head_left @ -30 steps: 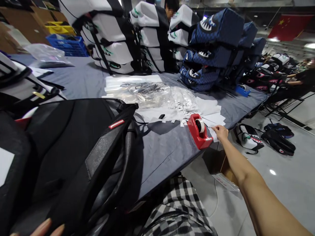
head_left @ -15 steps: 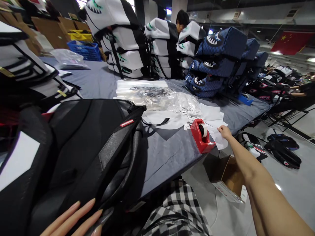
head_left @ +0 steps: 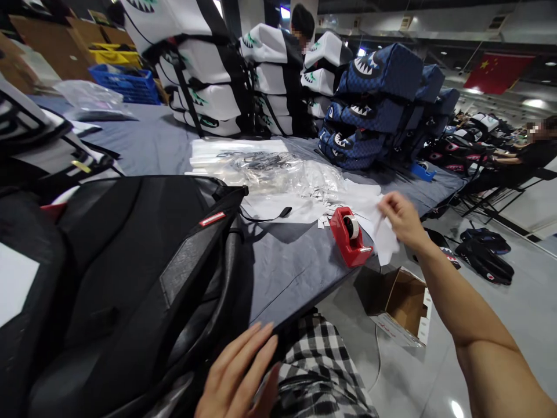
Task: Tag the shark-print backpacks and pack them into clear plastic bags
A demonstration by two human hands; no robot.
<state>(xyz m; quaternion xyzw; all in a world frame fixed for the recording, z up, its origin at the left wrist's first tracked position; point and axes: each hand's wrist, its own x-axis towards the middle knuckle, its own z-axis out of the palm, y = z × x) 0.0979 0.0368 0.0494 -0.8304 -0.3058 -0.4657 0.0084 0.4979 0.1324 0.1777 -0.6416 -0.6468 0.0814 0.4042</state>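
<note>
My right hand (head_left: 402, 219) is closed in a pinch at the edge of a thin white paper sheet (head_left: 385, 241), which is blurred and hangs over the table edge. Just left of it stands a red tape dispenser (head_left: 348, 247) with a white roll. My left hand (head_left: 241, 374) is open, fingers stretched out, beside the lower right side of a black backpack (head_left: 122, 249) and above a checked garment (head_left: 319, 348). The backpack lies on the table with its straps up, and I cannot tell whether the hand touches it.
Clear plastic bags (head_left: 282, 171) lie mid-table. Behind them rise stacks of white-and-black backpacks (head_left: 209, 98) and blue backpacks (head_left: 369, 110). An open cardboard box (head_left: 398, 307) stands on the floor below the table edge. A person (head_left: 302, 26) is behind the stacks.
My left hand has moved right, off the backpack's lower part. My right hand has risen slightly, pulling at the paper. The view has shifted a little to the right.
</note>
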